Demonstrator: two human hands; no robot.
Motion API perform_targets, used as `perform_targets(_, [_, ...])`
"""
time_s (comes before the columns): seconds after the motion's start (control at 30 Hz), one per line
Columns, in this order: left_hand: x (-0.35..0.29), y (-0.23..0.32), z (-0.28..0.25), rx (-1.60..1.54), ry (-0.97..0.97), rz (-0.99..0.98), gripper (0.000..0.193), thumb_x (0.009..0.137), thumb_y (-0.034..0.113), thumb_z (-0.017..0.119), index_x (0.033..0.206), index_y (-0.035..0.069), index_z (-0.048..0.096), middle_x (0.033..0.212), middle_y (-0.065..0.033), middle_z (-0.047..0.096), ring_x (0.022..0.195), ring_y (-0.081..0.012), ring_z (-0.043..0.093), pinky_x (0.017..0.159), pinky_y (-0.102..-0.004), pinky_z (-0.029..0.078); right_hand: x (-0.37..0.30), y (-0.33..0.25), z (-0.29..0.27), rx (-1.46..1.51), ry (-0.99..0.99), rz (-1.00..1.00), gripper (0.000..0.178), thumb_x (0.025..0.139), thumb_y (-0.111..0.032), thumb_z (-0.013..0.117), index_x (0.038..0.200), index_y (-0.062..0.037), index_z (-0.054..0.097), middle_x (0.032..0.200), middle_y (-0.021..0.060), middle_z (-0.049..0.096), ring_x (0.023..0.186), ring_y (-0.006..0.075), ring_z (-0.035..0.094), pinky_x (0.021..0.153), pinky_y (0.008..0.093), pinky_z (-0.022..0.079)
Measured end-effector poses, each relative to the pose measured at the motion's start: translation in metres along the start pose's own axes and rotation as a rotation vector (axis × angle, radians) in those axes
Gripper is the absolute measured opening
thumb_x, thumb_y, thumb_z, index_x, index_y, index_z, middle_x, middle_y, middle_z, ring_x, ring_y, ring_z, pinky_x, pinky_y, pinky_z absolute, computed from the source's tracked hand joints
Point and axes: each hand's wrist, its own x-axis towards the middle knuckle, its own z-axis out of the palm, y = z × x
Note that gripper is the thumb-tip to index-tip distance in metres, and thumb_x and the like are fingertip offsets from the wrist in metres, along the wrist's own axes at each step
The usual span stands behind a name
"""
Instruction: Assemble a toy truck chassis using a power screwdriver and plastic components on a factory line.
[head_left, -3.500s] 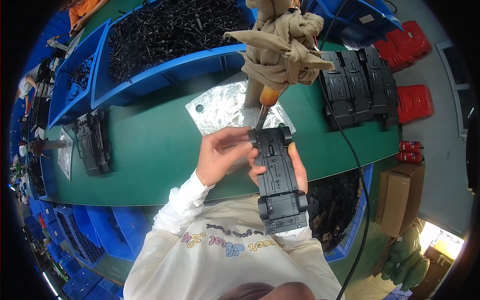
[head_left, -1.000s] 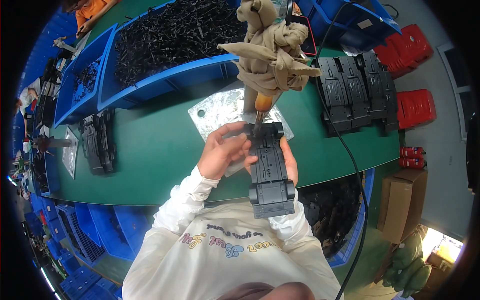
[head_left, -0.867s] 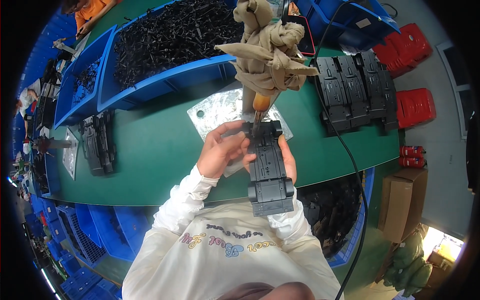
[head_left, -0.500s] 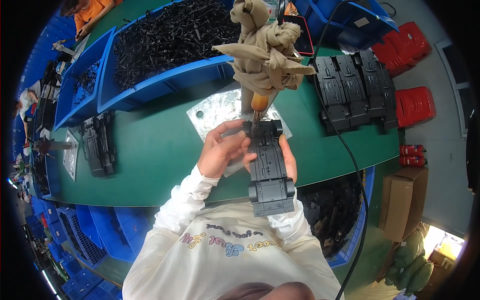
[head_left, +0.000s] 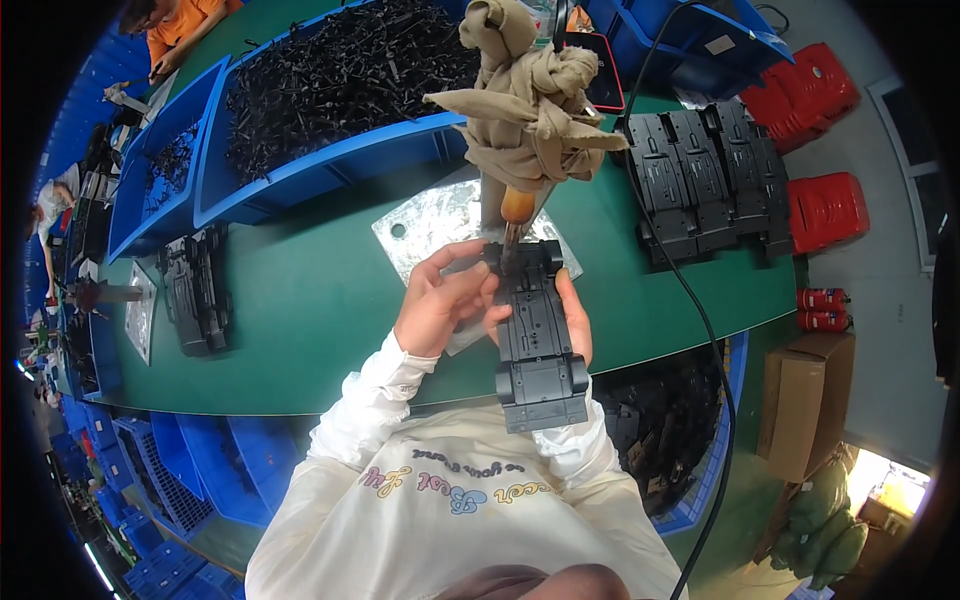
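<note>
A long black plastic toy-car chassis (head_left: 535,325) lies across my right hand (head_left: 575,315), which wraps it from beneath and shows on both of its sides. At the far left corner of the chassis, my left hand (head_left: 440,300) is closed, its thumb and fingertips pinched together; whatever they hold is hidden. Right beside those fingertips, the metal tip of an upright soldering iron (head_left: 517,207) with an amber handle comes down onto the far end of the chassis. Knotted beige cloth (head_left: 535,110) is wrapped round the mount above the iron.
A shiny metal plate (head_left: 425,225) lies under the iron on the green table (head_left: 300,340). A large blue bin (head_left: 330,165) of small black parts stands behind. Several black chassis (head_left: 700,180) are lined up at right, others (head_left: 195,290) at left. A black cable (head_left: 700,310) hangs at right.
Hardly anything differs. Both hands, the chassis and the iron keep their places; the whole view has shifted very slightly.
</note>
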Motion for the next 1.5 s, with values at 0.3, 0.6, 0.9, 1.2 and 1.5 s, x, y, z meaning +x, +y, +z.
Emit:
perform_targets(0.3, [-0.0009,0.0008,0.0002,0.003,-0.011,0.003,0.047,0.092,0.011,0.062,0.132,-0.004,0.044,0.087,-0.0123,0.063,0.08,-0.0188,0.064,0.077,-0.0347,0.059,-0.0004,0.0012,0.0015,0.002,0.003,-0.002,0.047,0.098,-0.037,0.053,0.13,-0.0024,0.053,0.125,0.0194,0.057,0.108,0.032,0.053,0.081,0.0383,0.048])
perform_targets(0.6, [-0.0011,0.0019,0.0013,0.002,-0.007,0.004,0.046,0.092,0.011,0.062,0.132,-0.004,0.044,0.088,-0.0119,0.063,0.082,-0.018,0.063,0.078,-0.0357,0.059,0.0008,0.0007,0.0007,0.029,0.026,0.001,0.048,0.097,-0.037,0.054,0.131,-0.0033,0.052,0.126,0.0195,0.056,0.109,0.0331,0.052,0.08,0.0389,0.048])
perform_targets(0.9, [-0.0012,0.0019,0.0002,0.0,-0.016,0.007,0.046,0.092,0.01,0.062,0.132,-0.005,0.043,0.089,-0.0128,0.063,0.083,-0.0182,0.063,0.078,-0.0362,0.06,0.0001,0.0014,0.0015,0.029,0.025,-0.005,0.047,0.097,-0.037,0.054,0.13,-0.0031,0.053,0.126,0.0196,0.056,0.109,0.0333,0.052,0.08,0.039,0.048])
perform_targets(1.2, [-0.001,0.0019,0.0015,-0.003,-0.005,0.013,0.047,0.092,0.01,0.062,0.132,-0.006,0.044,0.089,-0.0134,0.063,0.082,-0.0186,0.063,0.078,-0.0359,0.06,0.0002,0.0012,0.0018,0.006,0.026,-0.016,0.048,0.097,-0.037,0.054,0.13,-0.0025,0.053,0.125,0.0197,0.056,0.109,0.0329,0.052,0.08,0.0385,0.048])
perform_targets(1.5, [-0.0002,0.0022,-0.0002,-0.008,-0.03,0.003,0.048,0.092,0.01,0.062,0.133,-0.005,0.042,0.088,-0.0133,0.064,0.083,-0.0183,0.063,0.078,-0.0366,0.06,0.0001,0.0007,0.0014,0.009,0.008,-0.004,0.048,0.097,-0.036,0.055,0.13,-0.0021,0.053,0.126,0.0197,0.056,0.11,0.0319,0.052,0.082,0.0381,0.047])
